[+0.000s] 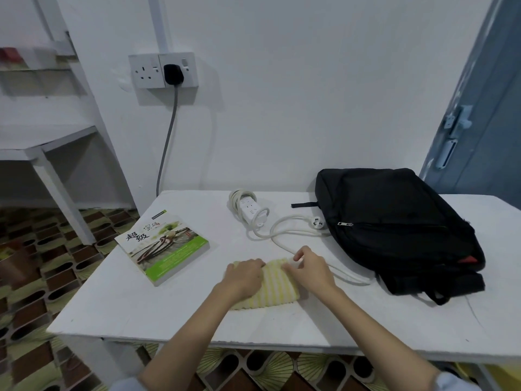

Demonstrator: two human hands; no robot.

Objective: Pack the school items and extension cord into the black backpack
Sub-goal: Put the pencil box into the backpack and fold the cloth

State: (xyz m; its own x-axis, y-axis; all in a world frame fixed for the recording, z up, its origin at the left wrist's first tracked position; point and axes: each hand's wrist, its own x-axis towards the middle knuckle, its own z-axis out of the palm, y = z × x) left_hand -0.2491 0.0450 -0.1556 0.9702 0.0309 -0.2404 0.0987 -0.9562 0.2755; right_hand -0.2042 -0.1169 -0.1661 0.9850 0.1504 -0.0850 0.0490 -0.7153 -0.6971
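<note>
From the head camera, nearest to me are my two forearms, reaching up over the near edge of the white table [141, 311]. Both hands sit on a yellow-and-white striped cloth [275, 283] lying flat in front of me. My left hand [244, 275] rests on the cloth's left part, knuckles up, fingers curled down over its far edge; I cannot tell whether they truly pinch it or only press. My right hand [308, 268] is on the cloth's far right corner, thumb and fingertips drawn together in a narrow pinch on the fabric.

Just beyond the right hand's fingertips runs the loose white cable of the extension cord [249, 211], looping close past that hand and toward the bag; its socket strip, with cable wound round it, lies farther off, beyond and between the two hands. Its white plug [318, 222] lies next to the bag's near-left side. The black backpack [394, 224] lies flat, well right of the right hand, zips closed as far as I can see. Left of the left hand, apart from it, lies a green-covered book [166, 246].

On the wall beyond, a black plug [173, 74] sits in a wall socket [162, 70].
</note>
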